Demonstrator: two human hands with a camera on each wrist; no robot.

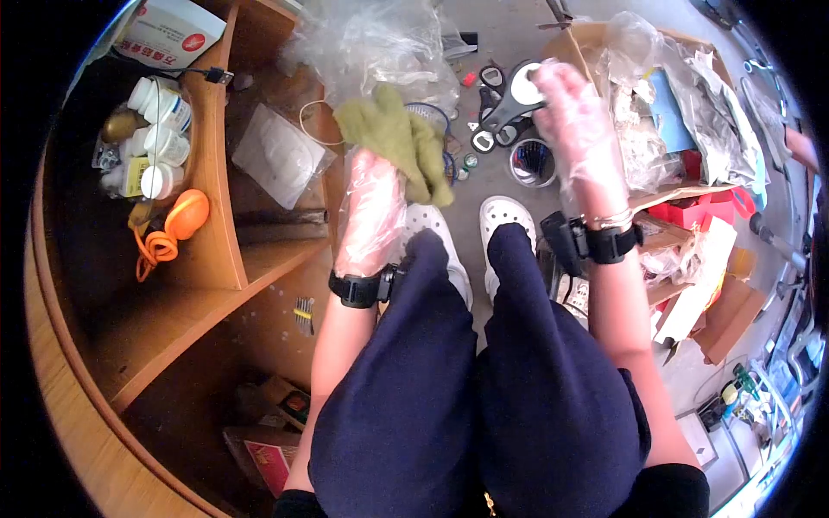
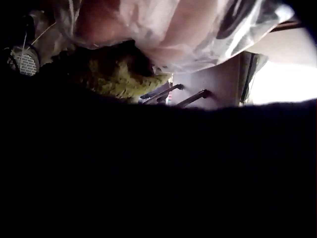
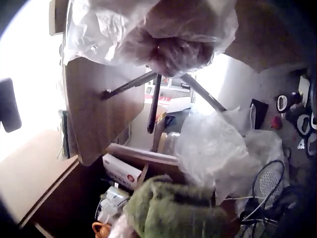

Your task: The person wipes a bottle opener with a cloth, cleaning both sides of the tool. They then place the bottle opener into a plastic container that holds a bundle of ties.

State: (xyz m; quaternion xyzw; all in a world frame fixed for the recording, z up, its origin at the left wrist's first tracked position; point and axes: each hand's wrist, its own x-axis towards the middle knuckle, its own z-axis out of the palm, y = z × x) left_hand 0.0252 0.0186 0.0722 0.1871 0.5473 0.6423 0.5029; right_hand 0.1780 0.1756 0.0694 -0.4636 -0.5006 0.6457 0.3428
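My left hand (image 1: 375, 203), in a clear plastic glove, grips a fuzzy olive-green cloth (image 1: 393, 138) that drapes over its fingers; in the left wrist view the cloth (image 2: 121, 79) hangs beneath the gloved palm. The same cloth (image 3: 171, 208) fills the bottom of the right wrist view. My right hand (image 1: 587, 134), also gloved in clear plastic, is raised on the right with nothing visible in its fingers. Beside its fingertips, in the head view, it overlaps a black bottle opener with a white disc (image 1: 523, 85).
More bottle openers (image 1: 489, 121) and a round container (image 1: 531, 164) are on the floor. A wooden shelf unit (image 1: 226, 173) with white bottles (image 1: 164, 142) and an orange bulb (image 1: 186, 214) stands left. Clear plastic (image 1: 371, 52) lies ahead, an open carton (image 1: 596, 39) to the right.
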